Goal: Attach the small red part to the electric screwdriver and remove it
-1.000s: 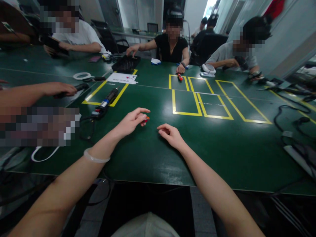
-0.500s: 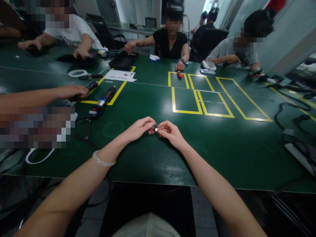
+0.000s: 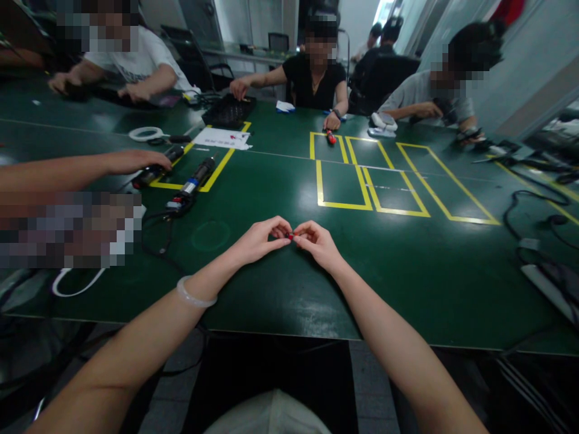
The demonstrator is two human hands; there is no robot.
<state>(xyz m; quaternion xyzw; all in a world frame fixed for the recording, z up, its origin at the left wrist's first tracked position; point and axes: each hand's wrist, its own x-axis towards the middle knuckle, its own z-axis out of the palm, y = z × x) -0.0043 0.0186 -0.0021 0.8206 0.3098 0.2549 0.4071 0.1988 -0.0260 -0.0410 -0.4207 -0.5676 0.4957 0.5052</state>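
My left hand (image 3: 270, 236) and my right hand (image 3: 316, 239) meet over the near middle of the green table (image 3: 271, 295). Between their fingertips is a small part (image 3: 290, 235), dark with a bit of red showing. Both hands pinch it, the left from one side and the right from the other. Fingers cover most of the part, so its exact kind cannot be made out. A pale bangle (image 3: 195, 295) circles my left wrist.
Left of my hands lies an electric screwdriver (image 3: 192, 184) with a cable; a neighbour's hand (image 3: 151, 161) rests on another tool. Yellow tape outlines (image 3: 346, 206) mark the table. Across it, a person (image 3: 312, 75) touches a black tray (image 3: 228, 113) and a red object (image 3: 331, 138).
My fingers have shifted on the small part. A bright white face showed before; now red shows. The neighbour's hand at left has moved slightly right and up.
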